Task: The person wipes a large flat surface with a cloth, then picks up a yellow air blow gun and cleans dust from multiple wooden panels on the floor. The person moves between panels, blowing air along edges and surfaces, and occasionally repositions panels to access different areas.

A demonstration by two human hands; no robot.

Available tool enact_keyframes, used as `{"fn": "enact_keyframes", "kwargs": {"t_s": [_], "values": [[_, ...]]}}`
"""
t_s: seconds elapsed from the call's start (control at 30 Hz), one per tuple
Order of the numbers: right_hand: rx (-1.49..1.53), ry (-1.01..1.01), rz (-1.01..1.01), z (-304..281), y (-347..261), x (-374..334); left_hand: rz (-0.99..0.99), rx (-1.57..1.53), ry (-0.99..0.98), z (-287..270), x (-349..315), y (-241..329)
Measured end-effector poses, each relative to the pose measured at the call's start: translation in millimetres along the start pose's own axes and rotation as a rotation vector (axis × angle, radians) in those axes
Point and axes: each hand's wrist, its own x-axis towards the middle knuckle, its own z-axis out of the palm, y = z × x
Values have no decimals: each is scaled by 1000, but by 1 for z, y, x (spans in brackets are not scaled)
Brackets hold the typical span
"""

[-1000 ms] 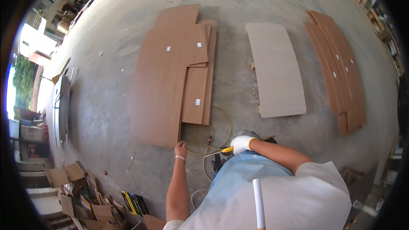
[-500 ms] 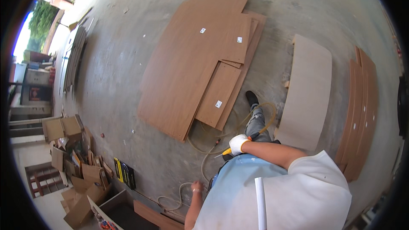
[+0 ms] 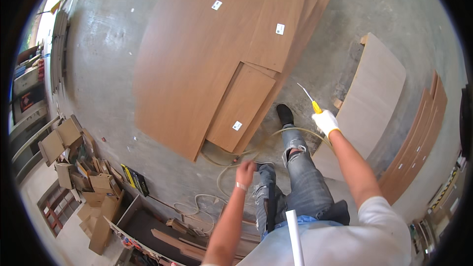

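My right hand [image 3: 325,122], in a white work glove, is closed around a yellow air blow gun [image 3: 316,107]. Its thin metal nozzle slants up and left over the floor, beside a pale board. A clear yellowish hose [image 3: 308,130] curves from near the gloved hand, across my leg, toward the floor. My bare left hand [image 3: 245,172] hangs above the floor and my shoe, fingers curled in, nothing visible in them. Ahead of both hands lies a stack of brown wood-grain panels [image 3: 187,69] with small white labels.
The pale board [image 3: 377,91] rests on wooden blocks at right, with brown strips [image 3: 411,140] beyond it. Hose loops [image 3: 197,207] lie on the floor at lower left. Flattened cardboard [image 3: 101,184] is piled at left, near an open-topped box [image 3: 143,216] holding brown offcuts.
The blow gun and my right hand have swung out from my waist, forward and right. My left hand has risen forward. My view has shifted closer to the panel stack.
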Motion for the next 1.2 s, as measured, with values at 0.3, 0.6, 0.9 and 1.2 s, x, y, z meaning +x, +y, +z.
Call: {"fn": "enact_keyframes", "kwargs": {"t_s": [0.3,0.6,0.9,1.2], "values": [[-99,33,-256,65,20,46,-325,-284,230,42,429,-48],[953,-108,24,66,13,175,-168,6,581,111,518,84],[1342,-72,65,54,-122,310,-50,669,465,108,489,66],[1199,126,173,82,-157,334,-38,555,351,114,483,58]]}}
